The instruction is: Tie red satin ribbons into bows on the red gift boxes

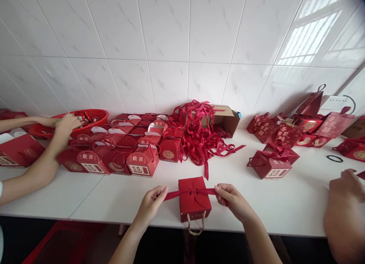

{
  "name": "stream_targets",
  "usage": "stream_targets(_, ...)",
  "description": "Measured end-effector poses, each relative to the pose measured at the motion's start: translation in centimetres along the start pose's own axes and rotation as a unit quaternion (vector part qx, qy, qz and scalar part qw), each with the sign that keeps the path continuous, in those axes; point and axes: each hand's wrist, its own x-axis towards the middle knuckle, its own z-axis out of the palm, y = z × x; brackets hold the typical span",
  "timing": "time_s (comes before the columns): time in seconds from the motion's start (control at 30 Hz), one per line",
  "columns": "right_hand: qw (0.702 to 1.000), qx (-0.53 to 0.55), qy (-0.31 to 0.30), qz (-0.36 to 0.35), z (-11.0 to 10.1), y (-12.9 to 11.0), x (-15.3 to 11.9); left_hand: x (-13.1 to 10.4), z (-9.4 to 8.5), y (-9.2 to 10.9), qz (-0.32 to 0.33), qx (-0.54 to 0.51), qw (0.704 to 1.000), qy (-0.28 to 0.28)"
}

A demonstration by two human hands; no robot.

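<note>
A small red gift box stands on the white table right in front of me, its twisted rope handle hanging toward the table's front edge. Across the box top runs a red ribbon, threaded through the holes in the middle. My left hand pinches one ribbon end at the box's left. On the other side, my right hand pinches the opposite end, and the ribbon is stretched between both hands. Behind the box lies a tangled heap of loose red ribbons.
Rows of red boxes fill the table's left middle, beside a red basin where another person's hands reach. A cardboard carton is by the wall. Ribboned boxes stand right, near another person's hand.
</note>
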Motion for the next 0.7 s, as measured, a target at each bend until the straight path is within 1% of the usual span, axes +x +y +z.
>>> stream_targets(0.1, 0.998, 0.053, -0.007, 0.018, -0.4, 0.6, -0.6, -0.2, 0.2, -0.3, -0.090, -0.047, 0.995, -0.005)
stream_targets(0.17, 0.998, 0.057, -0.006, 0.022, -0.6, 0.6, -1.1, -0.3, 0.1, -0.3, -0.133, -0.057, 0.989, -0.038)
stream_targets(0.2, 0.999, 0.048, -0.006, 0.021, -0.7, 0.4, -1.3, -0.3, 0.0, -0.3, -0.141, -0.062, 0.986, -0.061)
stream_targets(0.27, 1.000, 0.008, -0.005, 0.018, -0.7, 0.0, -1.8, -0.2, -0.1, -0.1, -0.129, -0.075, 0.984, -0.100)
stream_targets(0.33, 0.999, -0.049, -0.003, 0.011, -0.5, -0.6, -2.1, -0.2, -0.1, 0.2, -0.091, -0.088, 0.984, -0.127)
stream_targets(0.4, 0.995, -0.097, -0.016, 0.007, -0.3, -1.2, -2.4, -0.1, 0.1, 0.7, -0.056, -0.082, 0.986, -0.132)
stream_targets(0.43, 0.994, -0.108, -0.029, 0.007, -0.1, -1.4, -2.5, -0.1, 0.2, 0.9, -0.038, -0.066, 0.991, -0.114)
stream_targets(0.47, 0.993, -0.109, -0.042, 0.007, 0.0, -1.6, -2.6, -0.2, 0.4, 1.3, -0.011, -0.042, 0.996, -0.079)
stream_targets(0.53, 0.994, -0.090, -0.060, 0.000, 0.5, -1.9, -2.7, -0.6, 1.0, 2.3, 0.073, 0.017, 0.997, 0.002)
stream_targets(0.57, 0.995, -0.077, -0.060, -0.010, 0.8, -2.1, -2.7, -0.8, 1.4, 2.9, 0.123, 0.044, 0.991, 0.019)
stream_targets(0.6, 0.996, -0.065, -0.057, -0.025, 1.2, -2.4, -2.7, -1.1, 1.8, 3.6, 0.170, 0.069, 0.983, 0.013)
stream_targets(0.63, 0.996, -0.057, -0.053, -0.041, 1.6, -2.8, -2.7, -1.3, 2.4, 4.3, 0.212, 0.094, 0.973, -0.013)
stream_targets(0.67, 0.996, -0.053, -0.052, -0.057, 2.1, -3.2, -2.6, -1.4, 3.0, 5.0, 0.244, 0.120, 0.962, -0.041)
stream_targets(0.7, 0.995, -0.052, -0.053, -0.070, 2.6, -3.6, -2.4, -1.5, 3.7, 5.6, 0.268, 0.148, 0.951, -0.054)
